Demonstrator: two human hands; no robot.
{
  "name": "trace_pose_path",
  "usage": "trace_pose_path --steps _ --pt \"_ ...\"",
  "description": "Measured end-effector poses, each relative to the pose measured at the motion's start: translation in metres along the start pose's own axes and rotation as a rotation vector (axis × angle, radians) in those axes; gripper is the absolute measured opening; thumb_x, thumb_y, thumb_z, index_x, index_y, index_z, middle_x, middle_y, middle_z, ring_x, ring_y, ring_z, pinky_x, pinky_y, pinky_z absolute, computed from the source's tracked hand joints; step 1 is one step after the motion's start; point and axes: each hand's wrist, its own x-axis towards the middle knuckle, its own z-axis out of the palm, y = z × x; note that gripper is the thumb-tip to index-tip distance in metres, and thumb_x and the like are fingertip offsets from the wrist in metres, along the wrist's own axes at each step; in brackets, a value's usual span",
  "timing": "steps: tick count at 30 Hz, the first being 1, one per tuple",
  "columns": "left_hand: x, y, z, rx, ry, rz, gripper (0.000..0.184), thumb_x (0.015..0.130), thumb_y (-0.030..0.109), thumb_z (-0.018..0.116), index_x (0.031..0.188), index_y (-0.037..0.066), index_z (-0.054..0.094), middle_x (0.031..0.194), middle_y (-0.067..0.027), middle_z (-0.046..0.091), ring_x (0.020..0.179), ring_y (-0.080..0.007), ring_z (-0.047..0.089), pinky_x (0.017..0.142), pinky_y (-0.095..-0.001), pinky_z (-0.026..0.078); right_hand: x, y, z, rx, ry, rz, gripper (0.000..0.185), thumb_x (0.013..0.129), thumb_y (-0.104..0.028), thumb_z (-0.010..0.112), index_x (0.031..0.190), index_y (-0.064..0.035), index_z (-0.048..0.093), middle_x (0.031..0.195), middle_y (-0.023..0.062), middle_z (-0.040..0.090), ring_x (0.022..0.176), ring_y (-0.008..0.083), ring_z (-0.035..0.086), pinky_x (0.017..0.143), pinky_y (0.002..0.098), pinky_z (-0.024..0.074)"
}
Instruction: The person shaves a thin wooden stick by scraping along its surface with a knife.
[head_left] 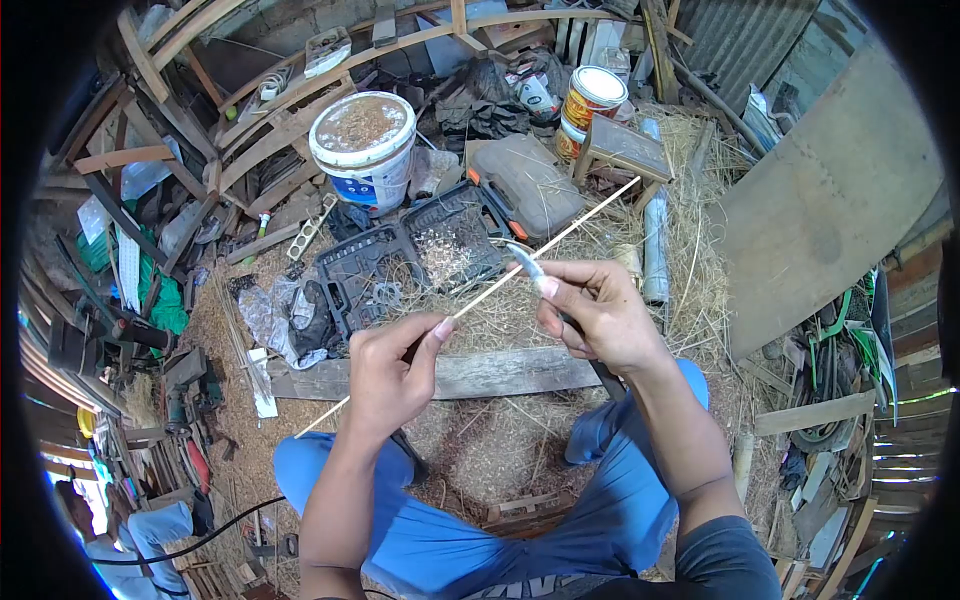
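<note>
A long thin pale strip (587, 216) runs diagonally from the lower left to the upper right. My left hand (398, 372) is closed around its lower part, the thumb lying along it. To the right, my right hand (597, 312) is closed on a small knife (526, 263), thumb pressed near the base of its blade. The blade lies at the strip, above and right of my left hand. Whether it cuts into the strip cannot be made out. Below the strip lies a grey wooden plank (485, 374), in front of my knees.
An open black tool case (365, 268) with shavings lies ahead, beside a closed grey case (525, 180). A white bucket (365, 165) stands behind. Right of it are stacked paint tins (590, 95), a small wooden stool (628, 148) and a large board (830, 200). Another person (150, 535) sits lower left.
</note>
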Motion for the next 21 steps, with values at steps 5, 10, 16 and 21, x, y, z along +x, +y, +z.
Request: trace_pose_path --steps 5,10,16,21 --pt "-0.003 -0.003 -0.013 -0.002 0.019 0.007 0.008 0.091 0.003 0.069 0.092 -0.003 0.074 0.072 -0.0142 0.07 0.059 -0.0161 0.066 0.056 -0.0285 0.048 0.001 -0.018 -0.03 0.104 0.124 -0.102 0.03 0.105 -0.012 0.053 0.13 0.0011 0.063 0.06 -0.0014 0.052 0.04 0.0024 0.035 0.034 0.0204 0.0251" --pt "-0.004 -0.01 -0.008 0.005 0.021 0.035 0.007 0.089 0.002 0.071 0.093 -0.003 0.074 0.07 -0.0156 0.068 0.054 -0.0175 0.062 0.053 -0.0299 0.046 0.003 0.009 0.002 0.025 -0.033 0.001 0.027 0.105 -0.012 0.054 0.126 0.001 0.064 0.061 0.0007 0.054 0.041 0.0025 0.037 0.036 0.0214 0.0256" --pt "-0.003 -0.004 -0.009 0.009 0.018 0.016 0.009 0.092 0.003 0.068 0.091 -0.003 0.075 0.068 -0.0113 0.069 0.057 -0.0108 0.061 0.055 -0.0256 0.045 0.001 0.004 0.001 0.08 -0.066 0.068 0.029 0.105 -0.014 0.055 0.128 0.0015 0.063 0.066 0.001 0.056 0.043 0.0025 0.037 0.037 0.0207 0.0255" --pt "-0.004 -0.007 -0.008 0.005 0.043 0.061 0.007 0.089 0.002 0.072 0.092 -0.003 0.074 0.069 -0.0152 0.068 0.054 -0.017 0.063 0.052 -0.0296 0.047 0.0 0.002 -0.003 0.064 -0.053 0.029 0.034 0.105 -0.013 0.053 0.135 0.0028 0.059 0.069 0.0022 0.058 0.045 0.0022 0.039 0.039 0.0211 0.0261"
